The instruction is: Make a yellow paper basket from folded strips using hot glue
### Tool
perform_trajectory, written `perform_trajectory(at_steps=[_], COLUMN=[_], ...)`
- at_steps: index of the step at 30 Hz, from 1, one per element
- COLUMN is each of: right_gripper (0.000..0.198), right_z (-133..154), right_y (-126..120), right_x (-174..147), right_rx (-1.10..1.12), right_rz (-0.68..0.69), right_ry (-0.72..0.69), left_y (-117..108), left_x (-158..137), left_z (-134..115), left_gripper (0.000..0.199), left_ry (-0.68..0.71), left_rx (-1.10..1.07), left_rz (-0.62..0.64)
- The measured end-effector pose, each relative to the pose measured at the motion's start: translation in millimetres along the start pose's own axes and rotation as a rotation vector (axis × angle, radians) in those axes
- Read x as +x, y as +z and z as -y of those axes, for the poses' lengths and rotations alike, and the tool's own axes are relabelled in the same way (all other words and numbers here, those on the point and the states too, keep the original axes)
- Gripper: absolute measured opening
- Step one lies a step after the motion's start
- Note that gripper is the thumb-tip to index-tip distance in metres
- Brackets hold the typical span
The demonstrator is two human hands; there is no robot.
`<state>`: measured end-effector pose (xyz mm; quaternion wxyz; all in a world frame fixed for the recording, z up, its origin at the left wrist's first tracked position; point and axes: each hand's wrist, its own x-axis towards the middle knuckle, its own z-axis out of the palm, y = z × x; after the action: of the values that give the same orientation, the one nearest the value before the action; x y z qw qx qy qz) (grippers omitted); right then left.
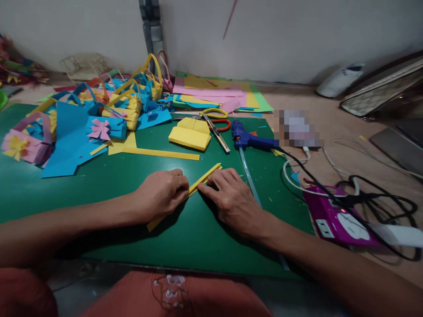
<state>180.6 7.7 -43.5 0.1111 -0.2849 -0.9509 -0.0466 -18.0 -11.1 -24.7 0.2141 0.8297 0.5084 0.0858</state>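
Observation:
A narrow yellow paper strip (204, 179), folded lengthwise, lies slantwise over the green board (132, 244). My left hand (165, 193) is closed round its middle, and the near end shows below that hand. Close by, my right hand (229, 193) has its thumb and curled fingers at the strip's far part, pinching its edge; the fingertips are partly hidden. Beyond the hands are a flat yellow strip (161, 153) and a folded yellow paper piece (190, 134). A box cutter (216, 134), scissors (220, 125) and a blue glue gun (246, 137) with a clear glue stick (249, 174) lie there too.
Small paper baskets (127, 105) crowd the back left around blue paper sheets (66, 141). Stacked coloured paper (214, 92) lies at the back. On the right, a purple power strip (337, 215) sits among black and white cables (317, 171), near a blurred-out device (297, 127).

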Motion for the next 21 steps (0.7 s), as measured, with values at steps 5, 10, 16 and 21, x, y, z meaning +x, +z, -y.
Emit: perform_trajectory(at_steps=[5,10,16,21], right_gripper=[0.028,0.030,0.031,0.029], right_z=[-0.2,0.0,-0.5,-2.0], right_y=[1.6,1.1,-1.2,-1.6], right_x=[0.0,0.5,-0.2,-1.1], right_rx=[-0.011,-0.026,-0.012,0.011], right_rz=[0.004,-0.007,0.016,0.012], right_ry=[0.003,-0.009,-0.005,-0.034], left_y=[-4.5,-0.8,4.1,7.6], left_x=[4.4,5.7,1.5,-2.5], left_z=[-2.7,0.3,2.1,1.5], left_gripper=[0.016,0.019,0.027,0.026], left_ry=[-0.104,-0.083,-0.043,0.005], left_rx=[-0.092,-0.033,0.141,0.182], left_rz=[0.039,0.030,0.025,0.032])
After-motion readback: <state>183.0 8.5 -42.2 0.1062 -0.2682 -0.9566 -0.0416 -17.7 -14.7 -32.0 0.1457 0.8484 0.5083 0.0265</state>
